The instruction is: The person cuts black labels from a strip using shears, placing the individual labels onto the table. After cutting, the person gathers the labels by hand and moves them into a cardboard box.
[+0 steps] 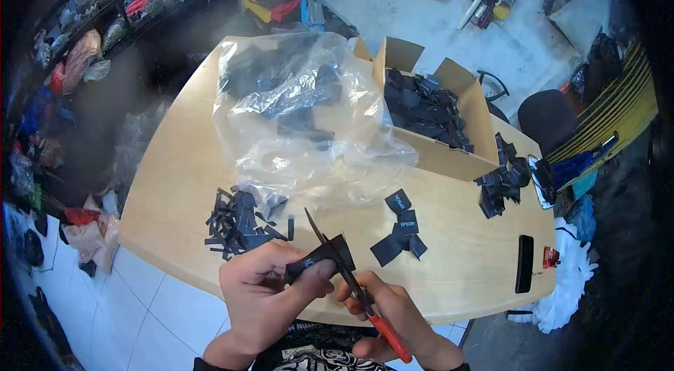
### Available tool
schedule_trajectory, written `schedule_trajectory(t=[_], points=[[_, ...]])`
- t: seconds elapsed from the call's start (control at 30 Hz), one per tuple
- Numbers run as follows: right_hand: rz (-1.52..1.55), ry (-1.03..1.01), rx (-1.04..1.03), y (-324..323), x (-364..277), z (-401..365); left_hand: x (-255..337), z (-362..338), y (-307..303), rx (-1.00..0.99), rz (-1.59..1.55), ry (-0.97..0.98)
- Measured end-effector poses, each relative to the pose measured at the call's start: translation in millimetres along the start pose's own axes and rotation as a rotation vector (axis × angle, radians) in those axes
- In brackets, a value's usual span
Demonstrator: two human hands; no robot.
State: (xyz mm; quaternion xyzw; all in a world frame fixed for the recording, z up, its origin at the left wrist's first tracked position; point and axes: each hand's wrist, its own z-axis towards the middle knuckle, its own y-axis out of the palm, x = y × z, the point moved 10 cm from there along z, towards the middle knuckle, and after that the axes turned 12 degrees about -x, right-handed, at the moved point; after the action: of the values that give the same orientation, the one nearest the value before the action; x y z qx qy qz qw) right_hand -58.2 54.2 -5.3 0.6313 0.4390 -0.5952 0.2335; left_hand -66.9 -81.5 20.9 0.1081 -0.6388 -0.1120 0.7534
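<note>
left hand (pixel 270 287) pinches black label (pixel 323 255) | right hand (pixel 393 315) grips red-handled scissors (pixel 351 280), blades open at the label | table (pixel 456 266): heap of black offcuts (pixel 239 223) left, loose labels (pixel 401 227) right, clear plastic bag (pixel 302 118), cardboard box (pixel 435 118) of black pieces, black phone (pixel 524 263)

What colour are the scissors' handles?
Red; the scissors' handles show best in the head view, gripped by the right hand.
</note>
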Motion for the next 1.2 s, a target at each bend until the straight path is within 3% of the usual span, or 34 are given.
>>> schedule_trajectory(t=[0.23,0.8,1.0,1.2], points=[[-0.006,-0.02,0.003,0,-4,3,3,-3,-4,0.037,0.119,-0.003],[0.022,-0.044,-0.022,-2,-4,6,-1,-1,-4,0.075,0.073,-0.027],[-0.006,0.038,-0.027,-1,2,5,0,-1,-4,0.062,0.098,-0.02],[-0.027,-0.045,0.016,-5,-5,5,-1,-1,-3,0.078,0.075,-0.034]])
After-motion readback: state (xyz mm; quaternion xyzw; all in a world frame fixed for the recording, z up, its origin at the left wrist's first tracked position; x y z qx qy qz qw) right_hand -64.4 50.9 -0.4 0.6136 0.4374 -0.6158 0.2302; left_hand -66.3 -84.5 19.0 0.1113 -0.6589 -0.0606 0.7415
